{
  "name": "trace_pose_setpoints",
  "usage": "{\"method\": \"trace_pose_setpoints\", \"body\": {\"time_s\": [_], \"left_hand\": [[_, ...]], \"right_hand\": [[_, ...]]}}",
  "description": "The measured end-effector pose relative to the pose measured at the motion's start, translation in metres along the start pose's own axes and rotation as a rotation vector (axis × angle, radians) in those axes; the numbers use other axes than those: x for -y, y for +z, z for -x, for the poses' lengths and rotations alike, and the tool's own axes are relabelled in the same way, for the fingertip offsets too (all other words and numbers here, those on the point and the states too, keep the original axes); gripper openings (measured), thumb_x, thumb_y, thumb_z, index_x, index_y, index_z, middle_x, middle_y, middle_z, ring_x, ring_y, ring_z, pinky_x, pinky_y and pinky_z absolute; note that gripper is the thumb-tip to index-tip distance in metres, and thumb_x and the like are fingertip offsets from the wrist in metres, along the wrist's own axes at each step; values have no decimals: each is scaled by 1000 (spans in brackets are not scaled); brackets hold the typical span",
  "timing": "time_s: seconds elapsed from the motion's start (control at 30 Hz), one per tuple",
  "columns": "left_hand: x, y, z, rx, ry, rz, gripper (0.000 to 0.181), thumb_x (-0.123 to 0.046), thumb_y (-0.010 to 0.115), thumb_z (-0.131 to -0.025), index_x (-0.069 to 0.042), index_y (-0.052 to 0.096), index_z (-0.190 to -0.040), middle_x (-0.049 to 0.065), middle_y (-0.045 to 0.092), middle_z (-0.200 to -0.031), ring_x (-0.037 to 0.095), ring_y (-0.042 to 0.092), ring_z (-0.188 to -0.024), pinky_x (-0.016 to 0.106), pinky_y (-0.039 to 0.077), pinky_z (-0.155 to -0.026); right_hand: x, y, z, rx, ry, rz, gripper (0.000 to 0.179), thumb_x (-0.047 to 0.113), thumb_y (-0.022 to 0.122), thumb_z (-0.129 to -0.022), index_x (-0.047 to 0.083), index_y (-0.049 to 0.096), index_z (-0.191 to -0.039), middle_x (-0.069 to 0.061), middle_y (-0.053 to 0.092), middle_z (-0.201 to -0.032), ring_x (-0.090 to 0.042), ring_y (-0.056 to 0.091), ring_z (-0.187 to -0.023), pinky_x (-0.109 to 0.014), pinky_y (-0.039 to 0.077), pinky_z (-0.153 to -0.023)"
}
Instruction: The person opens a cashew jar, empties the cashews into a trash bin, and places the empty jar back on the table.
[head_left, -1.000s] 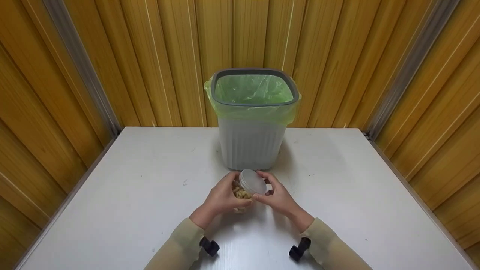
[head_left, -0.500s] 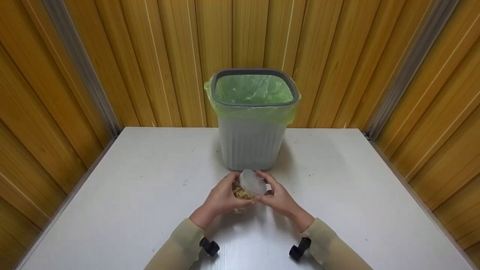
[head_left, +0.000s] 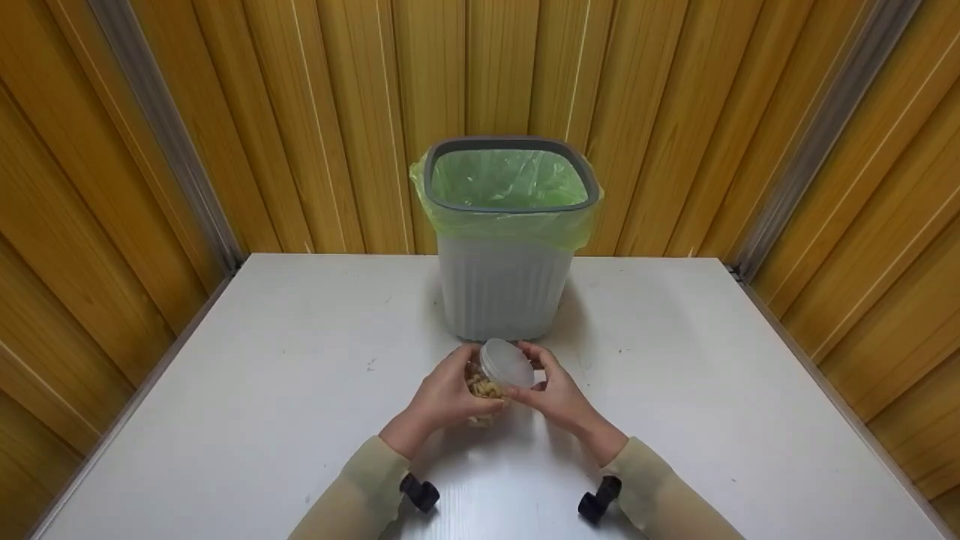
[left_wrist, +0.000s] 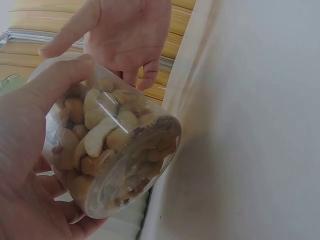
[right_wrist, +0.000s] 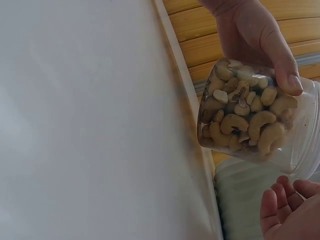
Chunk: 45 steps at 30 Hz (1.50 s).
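A clear plastic jar of nuts (head_left: 484,388), mostly cashews, is held tilted above the table in front of me. My left hand (head_left: 441,394) grips the jar's body, its thumb on the near side. The translucent lid (head_left: 508,363) sits on the jar's mouth, facing up and to the right. Around the lid's edge, my right hand (head_left: 556,390) has its fingers at the far side and its thumb at the near side. Cashews (right_wrist: 250,115) fill much of the jar in the right wrist view. The left wrist view shows the jar's base (left_wrist: 135,175) off the table.
Just beyond the hands stands a pale grey trash bin (head_left: 502,292) with a dark rim and a green bag (head_left: 510,229) folded over it. Under it lies a white table (head_left: 315,337). Yellow wood-look panels (head_left: 495,67) enclose the back and sides.
My right fingers and thumb shift slightly around the lid's edge, the thumb going right and then back left. The left hand and the jar stay in nearly the same place.
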<state>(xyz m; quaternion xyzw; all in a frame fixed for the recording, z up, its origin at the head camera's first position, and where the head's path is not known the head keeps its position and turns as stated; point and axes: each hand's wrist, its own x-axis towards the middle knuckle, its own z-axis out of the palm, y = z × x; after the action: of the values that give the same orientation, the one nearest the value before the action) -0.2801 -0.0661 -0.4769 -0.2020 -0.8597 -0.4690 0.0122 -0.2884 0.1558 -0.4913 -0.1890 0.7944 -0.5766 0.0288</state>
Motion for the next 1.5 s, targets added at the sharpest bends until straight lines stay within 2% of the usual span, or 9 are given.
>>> {"method": "trace_pose_setpoints", "body": {"time_s": [0.1,0.27,0.6,0.93,1.23,1.33,1.4,1.5], "left_hand": [[0,0,-1,5,-8,6,79,-32,91,-76,-9,51,-141,9,63,-133,25,62,-119,49,51,-102],[1,1,-2,5,-19,1,80,-33,91,-76,-9,51,-141,9,63,-133,25,61,-118,49,51,-101],[2,0,-2,-3,-16,-15,81,-34,92,-75,-9,52,-140,9,63,-131,24,62,-116,48,52,-100],[1,0,-1,-5,-9,-5,80,-33,93,-74,-9,52,-139,9,64,-130,24,62,-115,47,52,-99],[2,0,0,-9,9,-28,81,-35,92,-74,-9,52,-140,9,64,-131,24,63,-115,47,53,-98],[2,0,0,-10,11,-33,80,-35,92,-75,-10,52,-140,8,64,-131,24,63,-116,47,53,-98],[2,0,0,-11,14,-31,80,-35,92,-75,-10,52,-140,8,64,-131,24,63,-117,47,53,-99],[1,0,-1,-14,10,-37,79,-35,92,-75,-10,53,-139,8,64,-132,24,63,-118,47,52,-100]], "right_hand": [[1,1,-1,-32,21,5,72,21,83,-87,3,47,-146,-17,52,-136,-27,46,-117,-26,45,-82],[3,1,0,-28,24,-9,69,19,82,-88,4,47,-146,-17,51,-135,-26,45,-116,-25,45,-80],[2,-1,2,14,-21,8,69,14,76,-92,-1,42,-151,-22,45,-148,-34,42,-128,-26,49,-86],[1,-2,1,50,-53,-22,74,6,72,-90,-3,38,-154,-25,38,-158,-37,38,-132,-25,47,-86],[-1,-4,1,107,-77,-41,78,9,68,-93,-3,29,-159,-26,27,-165,-42,31,-143,-26,48,-92],[0,-4,3,113,-65,-33,82,14,70,-95,-3,24,-160,-27,23,-166,-43,34,-143,-26,49,-94],[1,-3,3,95,-43,-18,84,18,72,-95,-3,24,-161,-27,27,-165,-41,37,-141,-27,50,-94],[2,-1,2,42,6,12,82,23,77,-92,1,32,-158,-23,41,-155,-33,42,-133,-29,48,-91]]}}
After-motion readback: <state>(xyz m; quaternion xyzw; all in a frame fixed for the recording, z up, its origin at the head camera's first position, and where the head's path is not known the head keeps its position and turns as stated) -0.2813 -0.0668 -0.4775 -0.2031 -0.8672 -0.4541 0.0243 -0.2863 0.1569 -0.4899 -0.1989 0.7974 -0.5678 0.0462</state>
